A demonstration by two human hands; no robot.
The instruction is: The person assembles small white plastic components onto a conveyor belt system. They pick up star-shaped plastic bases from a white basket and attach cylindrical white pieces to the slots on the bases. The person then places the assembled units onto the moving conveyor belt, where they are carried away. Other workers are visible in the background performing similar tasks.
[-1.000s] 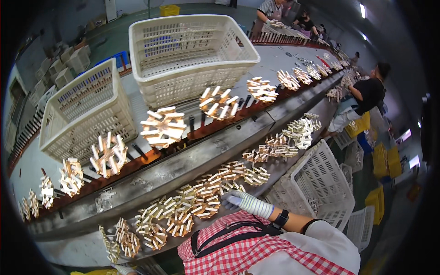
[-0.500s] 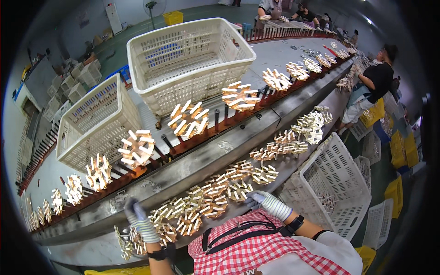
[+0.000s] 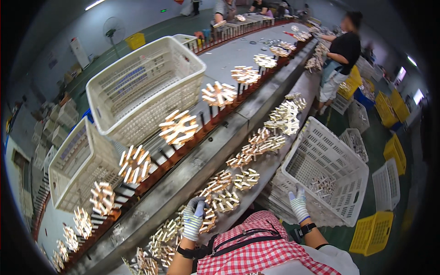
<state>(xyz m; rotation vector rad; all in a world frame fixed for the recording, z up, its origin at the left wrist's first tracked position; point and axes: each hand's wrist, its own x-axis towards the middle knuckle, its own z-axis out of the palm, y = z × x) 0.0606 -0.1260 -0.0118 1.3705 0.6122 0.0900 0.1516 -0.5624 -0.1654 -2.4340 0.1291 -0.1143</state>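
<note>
L hand (image 3: 193, 221) gloved, grip curled on brass pieces (image 3: 215, 201) on surface (image 3: 275, 158) | R hand (image 3: 299, 205) open, empty, at white crate (image 3: 341, 160) rim | crate: few metal pieces (image 3: 323, 185) | two far baskets (image 3: 146, 87): contents unclear

Left hand (image 3: 193, 221) fingers buried among brass parts (image 3: 215, 201); grip unreadable.

Two big white baskets (image 3: 146, 87) behind the conveyor, yellow crates (image 3: 373, 231) on the green floor

Factory assembly hall, long conveyor line (image 3: 183, 178) carrying clustered parts (image 3: 178, 127), stacked plastic crates (image 3: 142, 87); workers (image 3: 341, 55) apparently along it
</note>
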